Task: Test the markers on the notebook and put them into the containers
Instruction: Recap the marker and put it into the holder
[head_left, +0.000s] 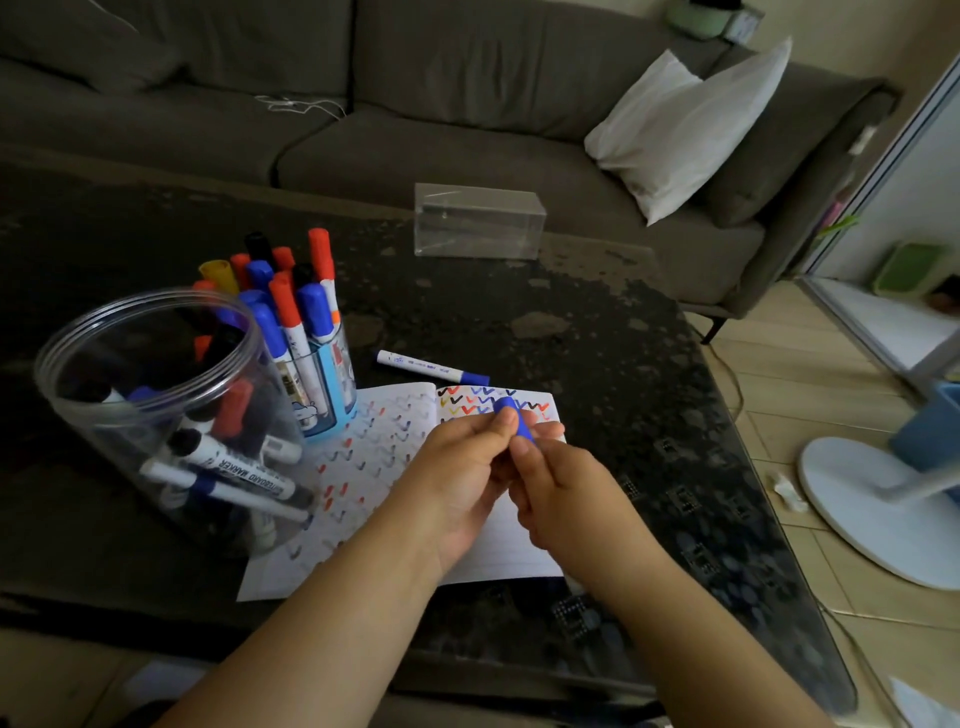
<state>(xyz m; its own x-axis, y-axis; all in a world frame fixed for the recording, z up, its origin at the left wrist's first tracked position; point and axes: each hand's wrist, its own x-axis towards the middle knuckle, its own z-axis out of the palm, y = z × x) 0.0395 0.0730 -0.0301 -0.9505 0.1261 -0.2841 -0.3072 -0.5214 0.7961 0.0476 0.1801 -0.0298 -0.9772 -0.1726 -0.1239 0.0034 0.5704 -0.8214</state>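
Observation:
An open notebook covered in coloured tick marks lies on the dark table. Above it, my left hand and my right hand meet around a blue-capped marker; only its blue cap shows, the body is hidden in my hands. A second blue-capped marker lies on the table just beyond the notebook. A blue cup packed with upright markers stands left of the notebook. A large clear round jar with several markers lying inside stands at the front left.
A clear rectangular box sits at the table's far side. A grey sofa with a white pillow runs behind. The table edge falls off to the right, where a white fan base stands on the tiled floor.

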